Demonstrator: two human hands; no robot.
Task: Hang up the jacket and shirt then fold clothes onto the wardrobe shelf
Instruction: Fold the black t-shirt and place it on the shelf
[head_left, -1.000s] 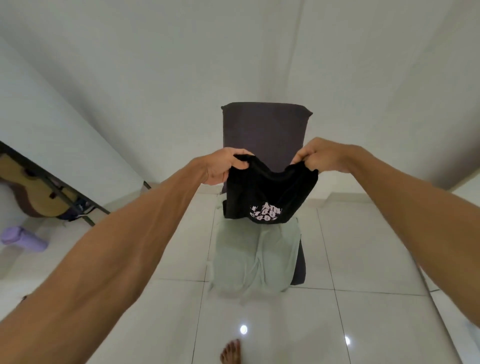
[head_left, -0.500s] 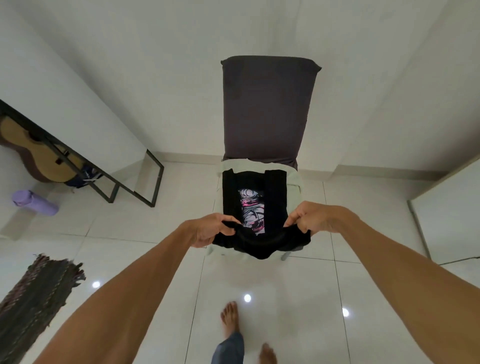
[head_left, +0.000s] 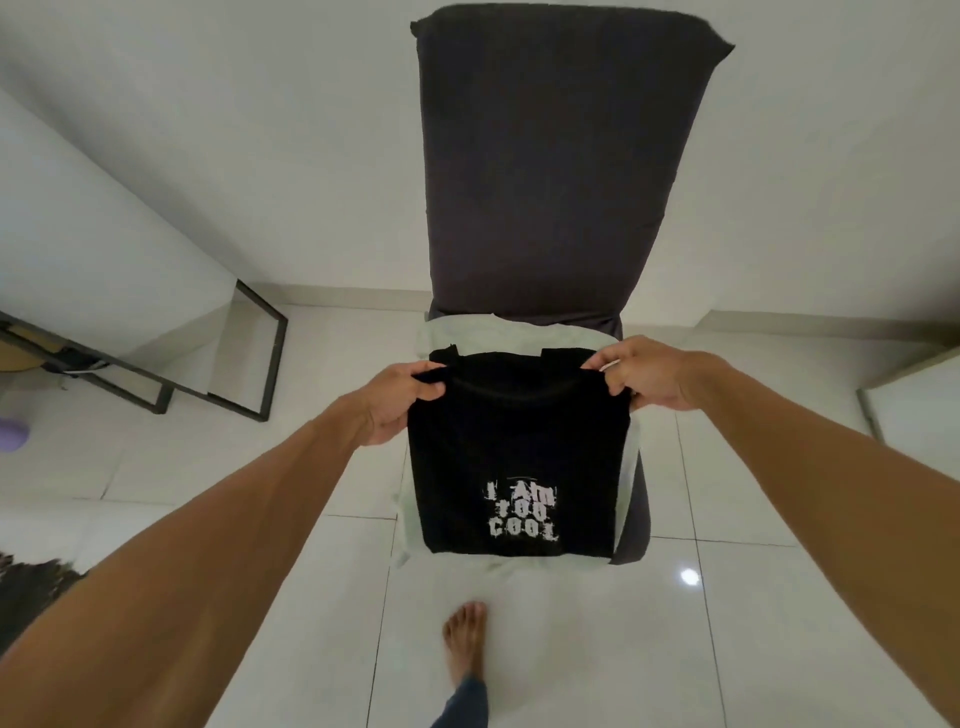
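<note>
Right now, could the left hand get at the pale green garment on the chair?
Probably yes, once freed: the left hand grips the black T-shirt, but the pale green garment shows uncovered right beside it.

Tall chair in a dark grey fabric cover (head_left: 556, 171) sits against the plain white wall (head_left: 249, 124) on glossy white floor tiles (head_left: 727, 639). A black metal rectangular frame (head_left: 271, 358) is off to the left, a lilac cylinder thing (head_left: 13, 435) is at the edge, and a dark woven rug corner (head_left: 31, 587) shows lower left.
</note>
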